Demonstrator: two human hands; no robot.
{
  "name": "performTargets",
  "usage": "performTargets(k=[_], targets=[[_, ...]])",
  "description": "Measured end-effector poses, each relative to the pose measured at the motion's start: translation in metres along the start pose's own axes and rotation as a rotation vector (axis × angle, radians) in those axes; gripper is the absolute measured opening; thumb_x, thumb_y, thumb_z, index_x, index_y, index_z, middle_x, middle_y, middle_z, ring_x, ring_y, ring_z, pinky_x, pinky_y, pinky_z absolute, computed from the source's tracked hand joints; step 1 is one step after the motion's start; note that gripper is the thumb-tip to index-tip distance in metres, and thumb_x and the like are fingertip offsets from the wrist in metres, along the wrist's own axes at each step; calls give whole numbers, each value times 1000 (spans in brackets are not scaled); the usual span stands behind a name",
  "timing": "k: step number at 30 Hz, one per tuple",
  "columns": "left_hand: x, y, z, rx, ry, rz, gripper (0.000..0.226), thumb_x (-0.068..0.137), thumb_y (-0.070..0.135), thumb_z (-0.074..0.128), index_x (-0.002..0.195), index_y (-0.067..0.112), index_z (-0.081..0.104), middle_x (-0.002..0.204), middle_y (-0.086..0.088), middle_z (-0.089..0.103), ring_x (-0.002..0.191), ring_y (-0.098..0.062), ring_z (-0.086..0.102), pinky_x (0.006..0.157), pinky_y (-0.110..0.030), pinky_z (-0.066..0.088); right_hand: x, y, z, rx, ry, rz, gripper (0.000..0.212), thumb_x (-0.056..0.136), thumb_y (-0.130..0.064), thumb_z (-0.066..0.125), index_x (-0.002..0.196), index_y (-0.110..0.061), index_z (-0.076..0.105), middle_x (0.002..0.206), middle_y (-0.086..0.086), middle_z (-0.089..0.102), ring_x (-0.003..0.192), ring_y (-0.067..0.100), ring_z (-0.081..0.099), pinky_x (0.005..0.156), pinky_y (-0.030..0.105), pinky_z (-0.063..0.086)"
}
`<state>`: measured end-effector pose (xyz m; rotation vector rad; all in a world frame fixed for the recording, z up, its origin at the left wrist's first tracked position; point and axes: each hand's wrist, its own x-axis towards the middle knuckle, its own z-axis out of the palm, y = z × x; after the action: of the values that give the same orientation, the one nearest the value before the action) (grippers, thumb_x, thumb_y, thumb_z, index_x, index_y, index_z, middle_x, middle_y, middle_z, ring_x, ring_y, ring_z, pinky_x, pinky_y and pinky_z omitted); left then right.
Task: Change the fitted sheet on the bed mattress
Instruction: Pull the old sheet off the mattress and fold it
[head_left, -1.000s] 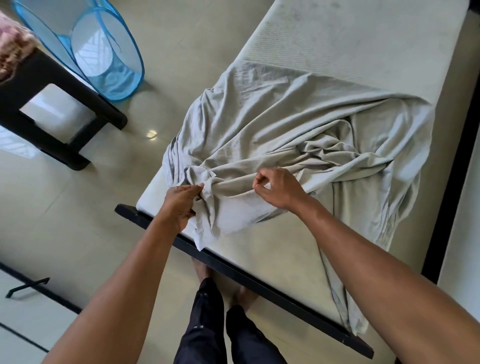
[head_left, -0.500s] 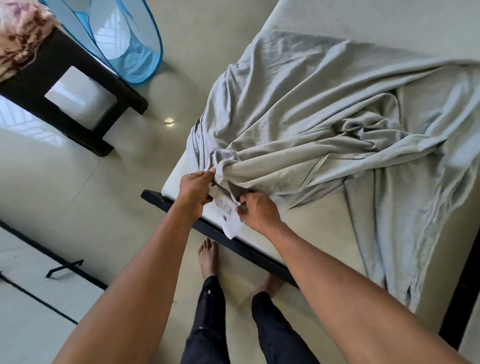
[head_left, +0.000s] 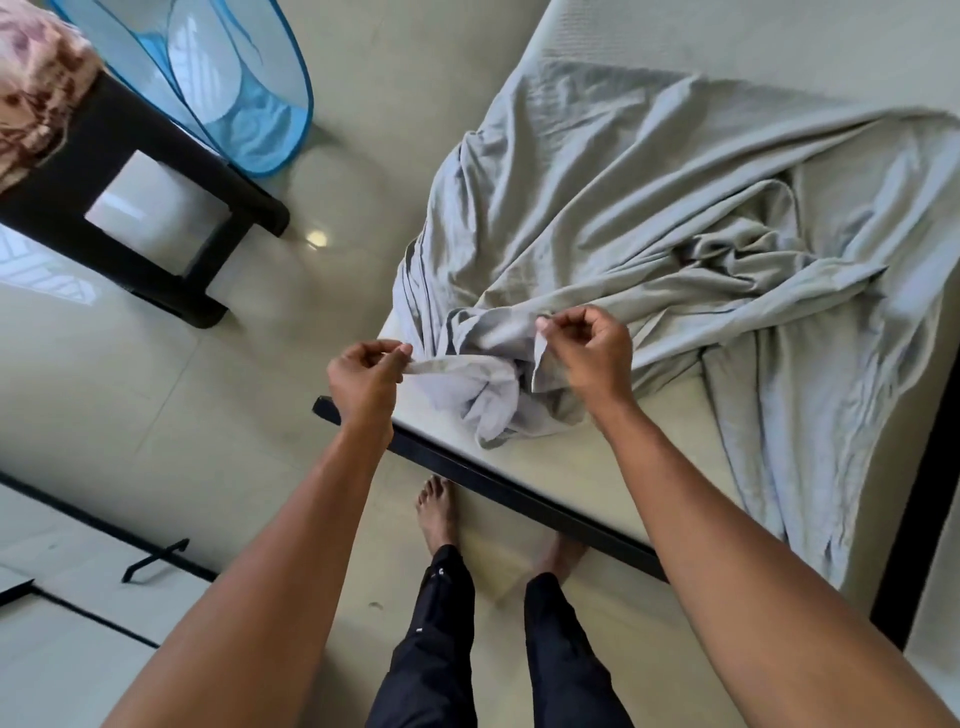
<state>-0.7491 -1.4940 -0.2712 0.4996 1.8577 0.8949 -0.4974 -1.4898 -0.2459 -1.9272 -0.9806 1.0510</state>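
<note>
The left hand (head_left: 363, 379) pinches an edge of the grey sheet (head_left: 623, 208) between thumb and fingers. The right hand (head_left: 592, 358) pinches another bit of that edge, with its other fingers curled in. A loose bunch of sheet hangs between the two hands, right at the near left corner of the mattress (head_left: 649, 467).

The rest of the sheet lies crumpled over the mattress, and one long part runs down toward the near right side. The far part of the mattress is bare. A black bed frame (head_left: 493, 486) runs along the near edge, and two bare feet (head_left: 436, 514) stand on the floor (head_left: 156, 389) just beside it. Far to the left a blue mesh basket (head_left: 249, 104) sits on the floor, beside a black stool (head_left: 104, 171) with a patterned cloth (head_left: 36, 88) on top. Nothing covers the hands.

Half a second ago the hands were close together and the right hand was low on the bunch. Now they are apart, and the right hand is higher and more to the right.
</note>
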Motion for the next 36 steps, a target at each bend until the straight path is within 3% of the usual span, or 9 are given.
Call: performTargets(k=[4,8,11,17,21,25,28,31,36], targets=[[15,-8,-11,294,37,57,23,73,23,91,87,15,73,69,-5,71,50,-12,62,54,-24,49,4,-39,25,-113,107,-173,13,84,-19,74,81,-11,65,69,-7,66,60,3,57,61,14,43],[7,-65,-47,703,-75,-134,26,68,22,93,77,7,73,72,-6,73,69,-23,71,75,-33,60,-22,-3,82,-598,-299,-87,10,87,-15,68,90,-5,68,88,14,74,82,29,69,72,28,49],[2,-93,-70,514,-66,-331,15,71,6,88,69,12,74,70,-13,74,63,-25,70,75,-45,64,-49,31,116,-717,-470,95,9,84,-16,67,76,-11,66,84,13,71,84,31,67,69,28,47],[2,-82,-82,168,-155,-248,20,78,-1,84,94,5,76,84,-12,76,66,-16,66,60,-23,54,-78,33,156,-351,-482,137,9,84,-21,82,81,-15,76,77,-5,74,73,12,71,71,22,56],[3,-73,-84,58,-241,-223,18,78,-5,83,91,5,74,79,-13,75,64,-17,68,61,-24,57,-83,25,175,-111,-446,316,17,84,-11,84,86,-17,68,85,8,76,71,21,76,60,39,65],[11,-71,-85,-62,-224,-286,22,83,-8,76,104,-8,71,87,-21,73,69,-22,70,65,-25,60,-78,23,183,61,-469,449,21,84,-1,77,98,-11,67,96,16,77,78,28,78,76,48,65],[18,-72,-86,-122,-228,-332,27,83,-10,74,110,-12,68,93,-23,73,74,-24,72,71,-28,62,-81,25,177,43,-606,348,36,76,0,81,108,-9,67,106,7,77,95,20,77,88,35,62],[23,-72,-85,-168,-235,-370,29,82,-12,73,111,-13,67,93,-23,72,76,-26,72,75,-33,62,-88,31,170,-156,-703,108,54,69,16,78,116,-8,67,110,-3,73,95,-1,71,86,19,59],[25,-70,-81,-152,-258,-379,24,81,-12,74,105,-7,69,81,-16,74,71,-24,73,77,-35,61,-88,43,169,-186,-503,-37,28,72,6,86,96,-9,79,91,-5,75,79,-5,70,79,15,57]])
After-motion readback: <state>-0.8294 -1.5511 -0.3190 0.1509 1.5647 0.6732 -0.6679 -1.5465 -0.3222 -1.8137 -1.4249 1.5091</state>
